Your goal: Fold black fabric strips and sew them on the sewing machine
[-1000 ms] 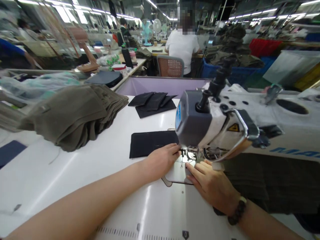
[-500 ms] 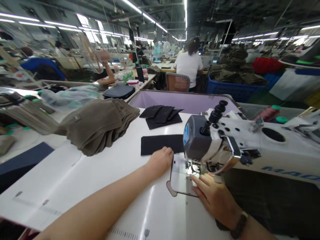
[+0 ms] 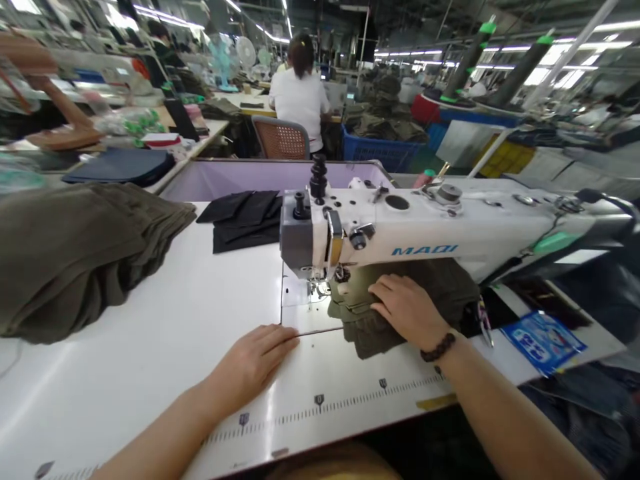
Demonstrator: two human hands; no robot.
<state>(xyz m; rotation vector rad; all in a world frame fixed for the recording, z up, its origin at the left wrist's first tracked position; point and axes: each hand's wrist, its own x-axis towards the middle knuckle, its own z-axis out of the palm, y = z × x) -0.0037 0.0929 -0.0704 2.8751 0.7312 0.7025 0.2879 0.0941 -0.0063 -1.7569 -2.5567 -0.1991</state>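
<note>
My left hand (image 3: 257, 357) lies palm down on the white sewing table, fingers stretched out and close together, holding nothing. Its fingertips reach the front left corner of the metal needle plate (image 3: 297, 313). Under the arm of a white sewing machine (image 3: 373, 227), my right hand (image 3: 407, 307) rests on a stack of olive-green fabric pieces (image 3: 370, 339), with the fingers extended over the top piece and the thumb apart. The presser foot (image 3: 319, 288) is just left of that stack, and I see no fabric beneath it.
A large pile of olive fabric (image 3: 75, 247) sits at the left. Black fabric pieces (image 3: 245, 217) overlap behind the machine head. A blue packet (image 3: 543, 340) and a pen (image 3: 484, 321) lie at right. Beyond a lilac bin (image 3: 235, 173), a person in white (image 3: 300, 100) sits.
The view has swung right. My right hand has moved from the needle area to the olive stack; my left hand has come nearer me. The black strip beside the plate is gone from there.
</note>
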